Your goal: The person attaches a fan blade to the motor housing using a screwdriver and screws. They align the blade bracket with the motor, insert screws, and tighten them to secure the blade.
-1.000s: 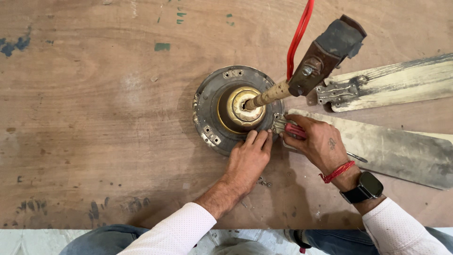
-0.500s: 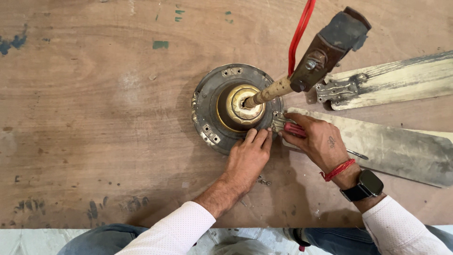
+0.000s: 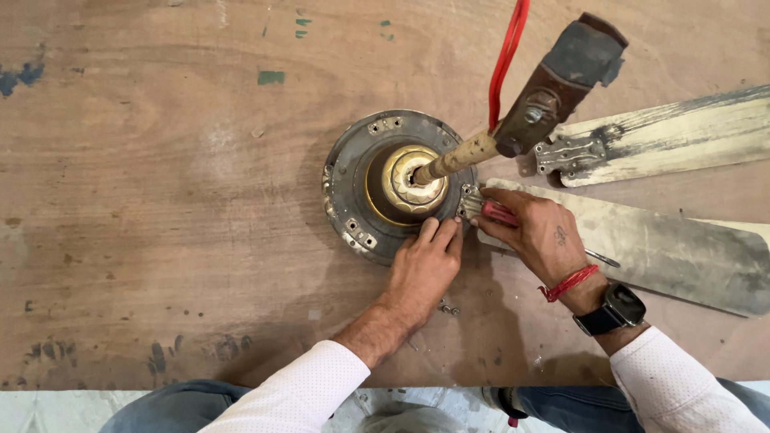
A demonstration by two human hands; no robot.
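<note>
A round grey ceiling-fan motor [image 3: 358, 178] with a brass centre [image 3: 403, 183] lies on a wooden board. A down rod [image 3: 469, 152] rises from it, ending in a dark cap [image 3: 581, 56], with a red wire [image 3: 505, 60] beside it. My left hand [image 3: 421, 269] rests its fingertips on the motor's near right rim. My right hand [image 3: 533, 228] grips a red-handled screwdriver [image 3: 499, 212] whose tip meets the metal bracket of a dirty white fan blade [image 3: 666, 252] at the motor's edge.
A second detached blade [image 3: 674, 136] with its metal bracket lies at the upper right. Small screws [image 3: 447, 307] sit on the board below my left hand. The board's near edge runs along the bottom, above my knees.
Both hands stay at the motor's right rim. The right hand has shifted only slightly with the screwdriver.
</note>
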